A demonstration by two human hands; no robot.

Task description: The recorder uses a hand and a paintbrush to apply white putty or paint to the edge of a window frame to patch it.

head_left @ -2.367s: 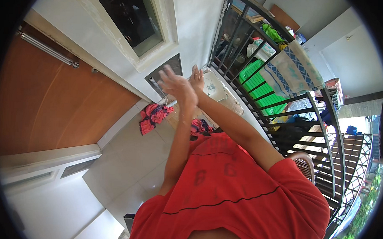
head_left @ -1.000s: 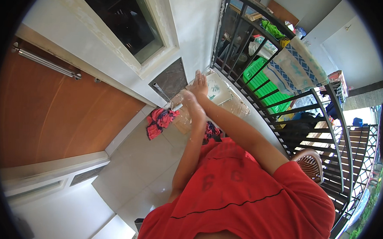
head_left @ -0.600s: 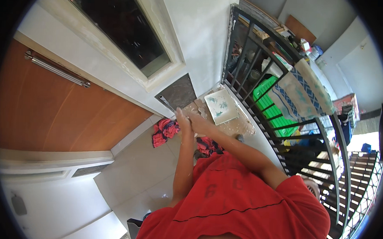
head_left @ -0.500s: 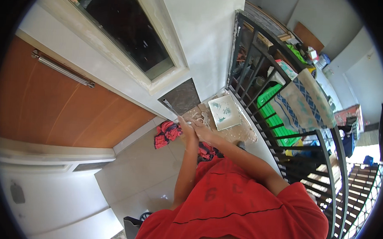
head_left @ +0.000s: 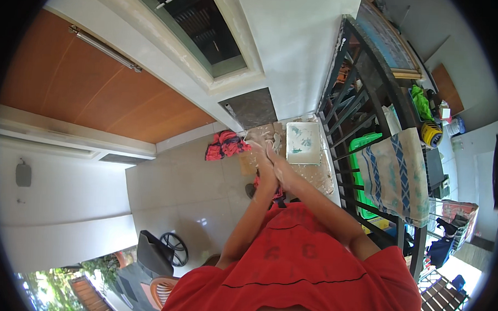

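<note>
A thin pale metal pole (head_left: 236,118) slants up and left from my hands, its far end over the dark square panel low on the wall. My left hand (head_left: 259,151) is closed around its near part. Right beside it, my right hand (head_left: 277,163) is also closed on the pole, touching the left one; its fingers are partly hidden. Both hands have whitish smears. Just beyond and to the right lies a white paint tray (head_left: 303,143) with green stains. A red and black cloth (head_left: 225,146) is crumpled on the floor left of my hands.
A brown door (head_left: 114,85) and a window (head_left: 209,33) are on the left and ahead. Along the right runs a black metal railing (head_left: 365,126), with a patterned cloth (head_left: 396,171) draped over it and a green crate (head_left: 356,159) behind. A black wheel (head_left: 174,249) stands at the lower left.
My view has turned, shifting the door, window and tray in the picture. Both hands stay together on the pole, now closer to my view's centre; less of the red and black cloth is covered.
</note>
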